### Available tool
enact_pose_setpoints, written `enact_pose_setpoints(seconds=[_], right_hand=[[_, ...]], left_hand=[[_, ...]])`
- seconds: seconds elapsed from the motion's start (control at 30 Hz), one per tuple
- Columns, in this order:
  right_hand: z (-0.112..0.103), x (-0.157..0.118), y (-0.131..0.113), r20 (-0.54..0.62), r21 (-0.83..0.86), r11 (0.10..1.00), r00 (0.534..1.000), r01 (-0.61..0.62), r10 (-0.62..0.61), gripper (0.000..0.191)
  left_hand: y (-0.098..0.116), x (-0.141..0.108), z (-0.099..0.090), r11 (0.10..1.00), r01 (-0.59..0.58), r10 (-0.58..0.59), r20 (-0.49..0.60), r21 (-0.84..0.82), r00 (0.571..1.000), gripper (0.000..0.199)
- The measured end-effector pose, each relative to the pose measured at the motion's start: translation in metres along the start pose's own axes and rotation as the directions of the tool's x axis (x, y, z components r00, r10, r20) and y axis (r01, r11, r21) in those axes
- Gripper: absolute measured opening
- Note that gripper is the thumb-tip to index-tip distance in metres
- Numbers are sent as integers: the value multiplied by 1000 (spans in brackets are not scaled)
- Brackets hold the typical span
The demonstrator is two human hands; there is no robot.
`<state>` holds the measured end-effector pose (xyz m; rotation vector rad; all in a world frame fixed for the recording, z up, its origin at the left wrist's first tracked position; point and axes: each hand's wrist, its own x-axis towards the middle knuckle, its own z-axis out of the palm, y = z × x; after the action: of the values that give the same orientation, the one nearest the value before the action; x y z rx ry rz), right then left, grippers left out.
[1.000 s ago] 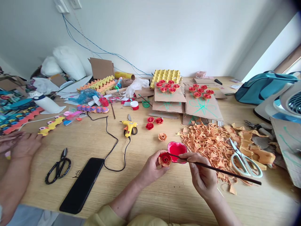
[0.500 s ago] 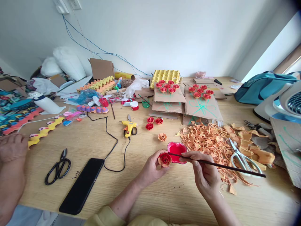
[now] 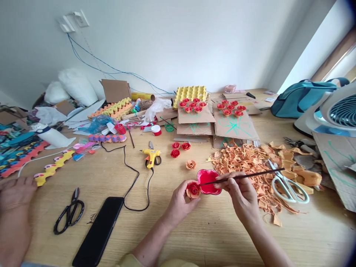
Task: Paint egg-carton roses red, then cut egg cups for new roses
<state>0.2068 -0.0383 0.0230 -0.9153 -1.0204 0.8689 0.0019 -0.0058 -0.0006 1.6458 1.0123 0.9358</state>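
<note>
Head view: The left hand (image 3: 180, 200) grips the rose (image 3: 193, 190) at its outer petals, just beside the dish (image 3: 208, 171) of red paint (image 3: 210, 181). The right hand (image 3: 244, 196) pinches the brush (image 3: 260, 174) partway along its handle, tip at the rose. Red covers the centre; orange shows on the outer petals.

Likely faults:
- Smears: fingertips lie close to the tip; a slip would mark skin or petals.
- Crushed petals: the shell looks thin; excess grip could bend it.
- Spill: the dish lies under the brush and close to both hands; a knock could tip it.
- Snag: the long handle reaches over the scraps (image 3: 236, 159); a low swing could drag them into the paint.
</note>
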Motion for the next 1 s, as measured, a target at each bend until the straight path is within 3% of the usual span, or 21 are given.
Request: enact_pose_setpoints(seconds=[0.37,0.67,1.0], right_hand=[[-8,13,-9,-75,-32,998,996,48,-51,17],[-12,5,-9,155,-415,892,980,178,-124,18],[-12,5,-9,256,-577,758,949,303,-185,10]], left_hand=[[-10,5,-4,987,74,-82,-49,-145,995,55],[-19,6,-6,994,97,-104,-121,-58,987,42],[-24,7,-6,991,120,-128,-187,-51,974,49]])
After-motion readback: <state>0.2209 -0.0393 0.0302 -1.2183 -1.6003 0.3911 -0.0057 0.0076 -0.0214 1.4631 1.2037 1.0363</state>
